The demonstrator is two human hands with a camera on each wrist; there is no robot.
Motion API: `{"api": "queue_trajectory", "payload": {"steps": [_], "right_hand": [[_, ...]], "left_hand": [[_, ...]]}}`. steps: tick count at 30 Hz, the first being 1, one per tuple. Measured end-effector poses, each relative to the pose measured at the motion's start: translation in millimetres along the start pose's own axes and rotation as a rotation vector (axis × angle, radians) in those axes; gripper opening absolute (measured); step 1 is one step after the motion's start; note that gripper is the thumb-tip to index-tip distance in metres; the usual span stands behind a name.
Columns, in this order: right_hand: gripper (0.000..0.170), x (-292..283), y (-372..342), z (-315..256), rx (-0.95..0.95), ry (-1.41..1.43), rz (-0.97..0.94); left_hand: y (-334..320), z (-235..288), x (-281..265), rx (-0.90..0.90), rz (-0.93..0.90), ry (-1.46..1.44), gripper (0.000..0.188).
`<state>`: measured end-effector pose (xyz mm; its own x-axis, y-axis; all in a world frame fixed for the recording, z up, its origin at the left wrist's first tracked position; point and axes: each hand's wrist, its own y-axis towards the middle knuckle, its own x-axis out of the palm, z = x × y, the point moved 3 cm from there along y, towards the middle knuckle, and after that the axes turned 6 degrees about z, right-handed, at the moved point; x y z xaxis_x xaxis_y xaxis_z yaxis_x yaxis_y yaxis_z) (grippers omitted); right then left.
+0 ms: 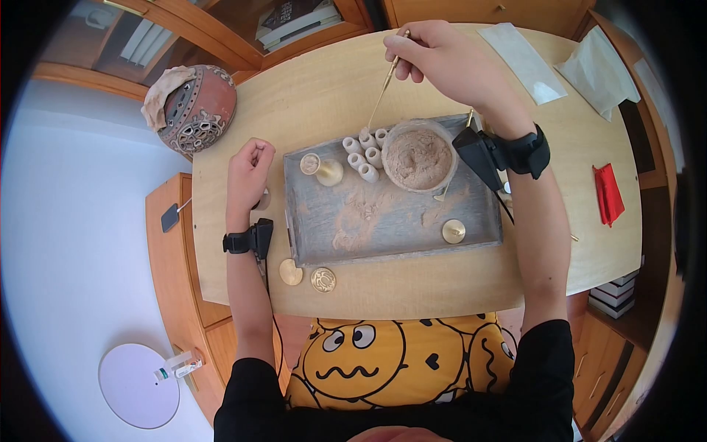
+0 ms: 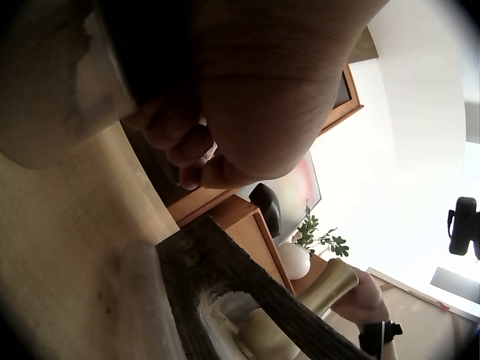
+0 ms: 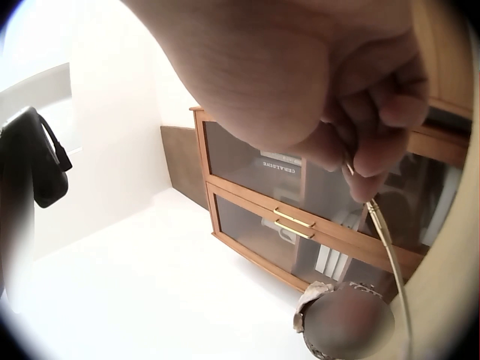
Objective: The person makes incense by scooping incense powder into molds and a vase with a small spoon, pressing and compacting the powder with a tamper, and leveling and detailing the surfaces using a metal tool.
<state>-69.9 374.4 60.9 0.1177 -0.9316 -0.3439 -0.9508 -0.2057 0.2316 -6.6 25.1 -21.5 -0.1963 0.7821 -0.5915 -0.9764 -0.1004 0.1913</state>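
Note:
My right hand (image 1: 442, 59) is raised beyond the back of the grey wooden tray (image 1: 412, 247), pinching a slim brass rod (image 1: 387, 81) near its upper end. The rod slants down, its thin tip close over several small pale hollow cylinders (image 1: 356, 160) clustered in the tray. Next to them stands a round bowl (image 1: 390, 177) full of brownish powder (image 1: 418, 158). In the right wrist view, thumb and fingers close on the rod (image 3: 381, 225). At the tray's left, my left hand (image 1: 249, 175) is curled near the table with nothing visible in it.
A flared brass vessel (image 1: 330, 174) leans in the tray's left part; a brass lid (image 1: 454, 231) lies at its right front. Two brass discs (image 1: 291, 272) lie before the tray. A patterned pot (image 1: 195, 107), white sheets (image 1: 523, 62) and a red packet (image 1: 608, 194) are around the table.

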Motion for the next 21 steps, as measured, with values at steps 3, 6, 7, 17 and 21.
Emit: {"api": "queue_trajectory", "payload": {"steps": [3,6,7,17,21], "right_hand": [[0.033,8,3,7,-0.047,-0.018,0.011],[0.037,10,2,6,-0.093,-0.067,0.036],[0.037,11,1,5,-0.094,-0.067,0.035],[0.034,13,-8,-15,-0.178,-0.256,0.059],[0.031,13,-13,-24,-0.276,-0.354,0.081]], "left_hand": [[0,-1,0,0.006,-0.001,-0.003,0.018],[0,0,-3,-0.033,-0.027,0.025,0.016],[0,-1,-4,-0.077,-0.053,0.052,0.015],[0,0,0,0.008,0.002,0.009,0.017],[0,1,0,0.009,-0.004,0.007,0.017]]}}
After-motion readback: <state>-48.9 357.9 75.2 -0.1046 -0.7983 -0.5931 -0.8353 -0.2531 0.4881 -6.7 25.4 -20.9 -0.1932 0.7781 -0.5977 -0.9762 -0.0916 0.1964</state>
